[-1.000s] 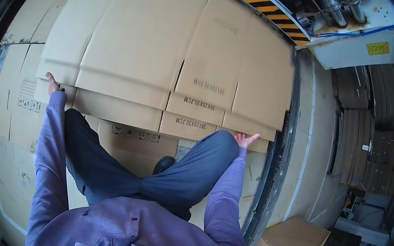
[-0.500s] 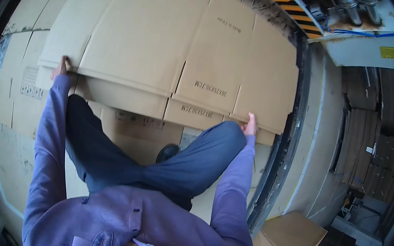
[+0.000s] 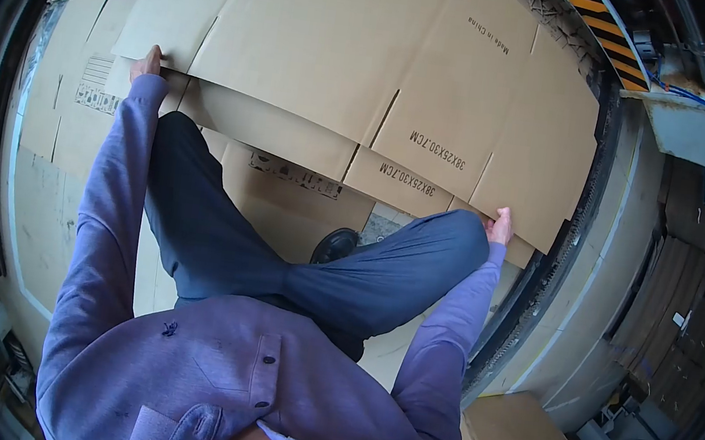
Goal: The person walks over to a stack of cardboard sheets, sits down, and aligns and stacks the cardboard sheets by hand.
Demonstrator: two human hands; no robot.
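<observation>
A large flat cardboard sheet, a flattened box printed "Made in China" and "38X25X30.7CM", stretches out in front of me. Its near left edge is pinched by my left hand, thumb on top and the other fingers mostly hidden. At the near right edge, my right hand is closed on the sheet beside my knee. A second cardboard sheet with the same size print lies underneath, its near strip showing. Whether my fingers also take in this lower sheet, I cannot tell.
More cardboard with printed symbols lies below, around my shoe. A dark metal edge runs along the right. Beyond it are a cardboard box and stacked brown boards. Black-and-orange striped machinery stands at the far right.
The view has turned and shifted, so the sheets appear farther right and more slanted. Both hands keep their hold on the sheet's near edge.
</observation>
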